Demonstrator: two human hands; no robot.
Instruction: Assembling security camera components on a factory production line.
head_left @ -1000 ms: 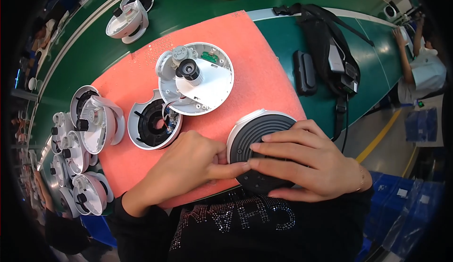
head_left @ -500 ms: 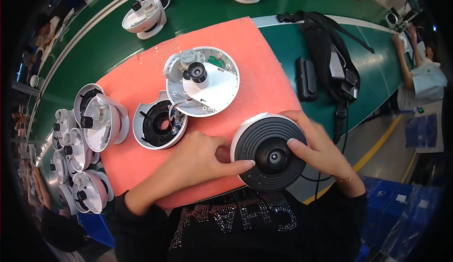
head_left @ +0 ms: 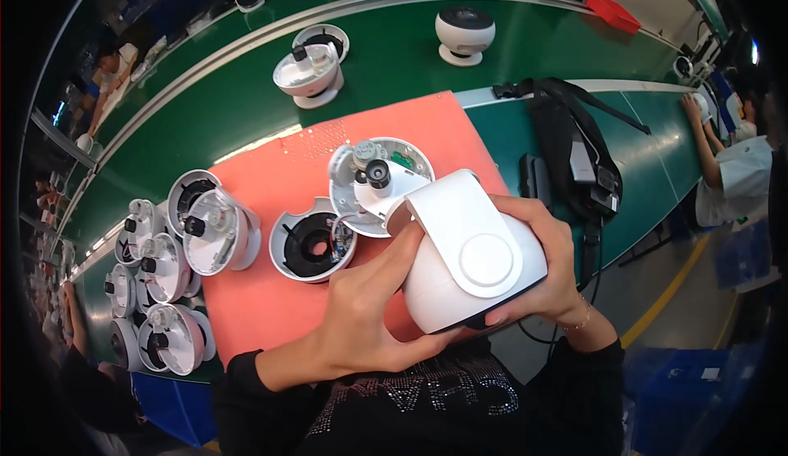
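A white rounded camera (head_left: 437, 298) with a wide stand arm and a round pivot cap is held over the near right part of the coral mat (head_left: 455, 132). My left hand (head_left: 361, 312) grips its left side, thumb along the lower edge and fingers by the stand arm. Around the right side wraps my right hand (head_left: 552, 259), thumb underneath. The camera's dark ringed front now faces down toward me and is mostly hidden. Just beyond it lies an opened white camera housing (head_left: 394, 197) with a black lens, partly covered. Beside that sits a white shell with a black inner ring (head_left: 316, 252).
Several opened white camera units (head_left: 217, 234) crowd the table's left side. Farther back on the green table (head_left: 394, 62) stand another opened unit (head_left: 308, 74) and a closed camera (head_left: 465, 36). A black strap bag (head_left: 566, 128) lies at right. Co-workers' arms (head_left: 706, 148) show at far right.
Both hands have tipped the camera over, so its black ringed front has turned away and its white stand arm shows. The whole view has shifted, bringing more of the far table in.
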